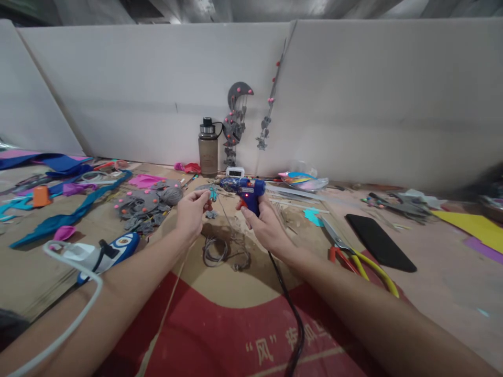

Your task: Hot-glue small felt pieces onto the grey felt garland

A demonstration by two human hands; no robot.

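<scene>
My right hand [264,220] is wrapped round the handle of a blue hot glue gun [251,192], its small red light lit and its nozzle pointing left. Just left of the nozzle, my left hand [192,212] pinches a small teal piece [212,193]; its exact kind is too small to make out. Below the left fingertips is a small grey piece [211,214]. Between my forearms a coil of grey cord [216,251] lies on the cardboard [231,288]. The gun's black cable [288,298] runs toward me.
Scissors with yellow handles [346,246] and a black phone [379,242] lie to the right. A power strip [110,256] with a white cable is at left, near grey felt pieces [141,204]. A bottle [208,149] stands by the white partition [137,94].
</scene>
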